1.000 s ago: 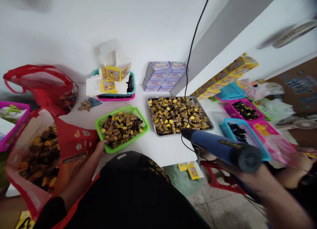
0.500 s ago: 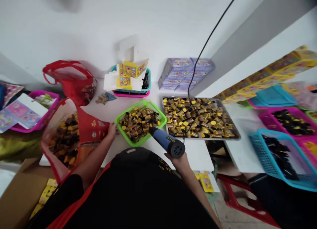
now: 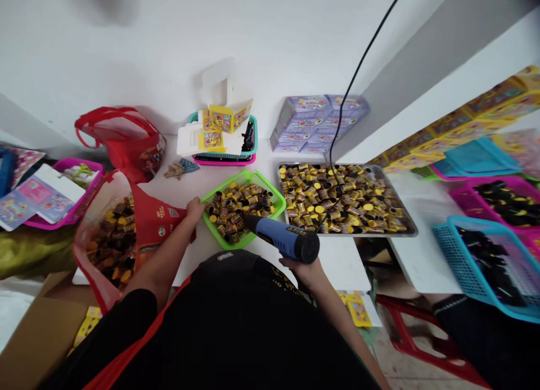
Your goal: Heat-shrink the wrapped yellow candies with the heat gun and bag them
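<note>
My right hand (image 3: 304,267) grips a blue heat gun (image 3: 283,241) by its handle, nozzle over the near side of a green basket (image 3: 274,194) filled with small yellow-and-black capped bottles. My left hand (image 3: 194,209) grasps that basket's left rim, fingers curled on it. A black cord (image 3: 363,61) runs from the gun up past the wall. Right of the basket lies a metal tray (image 3: 411,228) covered with the same bottles.
A red bag (image 3: 147,221) of more bottles stands at the left, another red bag (image 3: 122,134) behind it. Stacked teal and pink baskets (image 3: 253,156) hold yellow cartons; purple boxes (image 3: 316,122) lean by the wall. Blue (image 3: 459,260) and pink (image 3: 462,201) baskets sit right.
My right hand has swung the heat gun from the far right in over the green basket. The view has turned left. My left hand has stayed at the basket's rim.
</note>
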`<action>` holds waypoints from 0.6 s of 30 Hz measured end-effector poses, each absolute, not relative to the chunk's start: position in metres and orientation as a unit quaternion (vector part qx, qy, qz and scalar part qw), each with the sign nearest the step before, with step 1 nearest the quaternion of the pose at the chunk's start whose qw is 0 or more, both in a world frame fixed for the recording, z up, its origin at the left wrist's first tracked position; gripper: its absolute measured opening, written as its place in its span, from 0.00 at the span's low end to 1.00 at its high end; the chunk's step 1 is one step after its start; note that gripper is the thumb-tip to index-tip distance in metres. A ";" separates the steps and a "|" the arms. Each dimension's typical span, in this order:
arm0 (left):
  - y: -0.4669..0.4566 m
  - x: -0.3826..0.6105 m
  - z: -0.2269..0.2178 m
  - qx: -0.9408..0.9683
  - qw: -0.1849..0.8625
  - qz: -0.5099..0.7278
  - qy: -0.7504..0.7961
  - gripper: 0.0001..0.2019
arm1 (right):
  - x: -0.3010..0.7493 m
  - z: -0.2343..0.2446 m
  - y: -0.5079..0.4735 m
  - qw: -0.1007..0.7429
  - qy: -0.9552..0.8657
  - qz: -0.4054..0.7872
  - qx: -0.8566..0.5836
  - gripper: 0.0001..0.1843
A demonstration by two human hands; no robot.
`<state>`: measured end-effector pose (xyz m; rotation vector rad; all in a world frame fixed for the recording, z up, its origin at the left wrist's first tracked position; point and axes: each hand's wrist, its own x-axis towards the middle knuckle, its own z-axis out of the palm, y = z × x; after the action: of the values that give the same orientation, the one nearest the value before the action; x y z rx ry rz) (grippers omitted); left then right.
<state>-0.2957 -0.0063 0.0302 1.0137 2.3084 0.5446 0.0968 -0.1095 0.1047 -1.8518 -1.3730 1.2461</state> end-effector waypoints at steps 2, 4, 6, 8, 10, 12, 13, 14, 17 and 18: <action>0.000 -0.299 0.037 0.391 0.279 0.193 0.856 0.14 | 0.091 0.108 -0.105 0.267 -0.494 0.449 -0.695 0.26; 0.005 -0.301 0.044 0.409 0.264 0.198 0.851 0.15 | 0.088 0.112 -0.101 0.291 -0.488 0.418 -0.709 0.29; 0.011 -0.302 0.052 0.428 0.216 0.222 0.849 0.13 | 0.087 0.115 -0.098 0.310 -0.488 0.401 -0.711 0.31; 0.017 -0.306 0.056 0.426 0.176 0.233 0.856 0.10 | 0.087 0.116 -0.096 0.308 -0.494 0.417 -0.698 0.30; 0.022 -0.313 0.058 0.400 0.176 0.223 0.871 0.07 | 0.086 0.115 -0.094 0.297 -0.502 0.441 -0.682 0.29; 0.024 -0.321 0.057 0.376 0.195 0.209 0.881 0.03 | 0.082 0.114 -0.093 0.295 -0.507 0.438 -0.681 0.28; 0.022 -0.323 0.055 0.370 0.198 0.208 0.883 0.03 | 0.079 0.113 -0.092 0.297 -0.506 0.429 -0.687 0.27; 0.017 -0.323 0.054 0.364 0.195 0.210 0.886 0.07 | 0.078 0.113 -0.092 0.299 -0.502 0.419 -0.695 0.27; -0.013 -0.304 0.047 0.382 0.148 0.246 0.878 0.15 | 0.076 0.113 -0.091 0.282 -0.483 0.417 -0.717 0.26; -0.027 -0.291 0.044 0.414 0.143 0.265 0.859 0.15 | 0.077 0.113 -0.091 0.277 -0.477 0.415 -0.724 0.26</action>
<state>-0.2908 -0.0269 0.0440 1.1934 2.4773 0.7641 0.0769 -0.0908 0.1134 -1.9437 -1.2805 1.1146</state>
